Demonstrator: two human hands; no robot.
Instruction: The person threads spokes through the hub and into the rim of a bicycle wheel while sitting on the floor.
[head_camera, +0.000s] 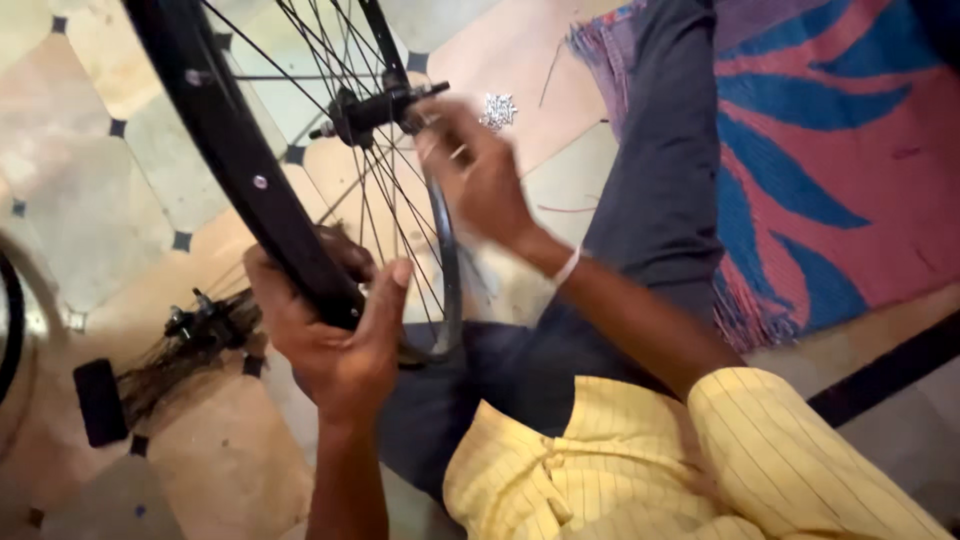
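Observation:
A black bicycle wheel rim (225, 140) with thin spokes stands upright in front of me. My left hand (335, 325) grips the rim's lower edge, thumb up over its inner side. My right hand (480, 180) is blurred and sits at the black hub (375, 108), fingers pinched near the axle end; whether they hold a spoke or small part I cannot tell. A white band circles my right wrist. My yellow striped shirt and dark trousers (650, 180) fill the lower right.
A small pile of shiny metal bits (497, 110) lies on the tiled floor beyond the hub. A second hub with a bundle of spokes (195, 330) and a black block (100, 400) lie at left. A red-and-blue woven mat (830, 170) covers the right.

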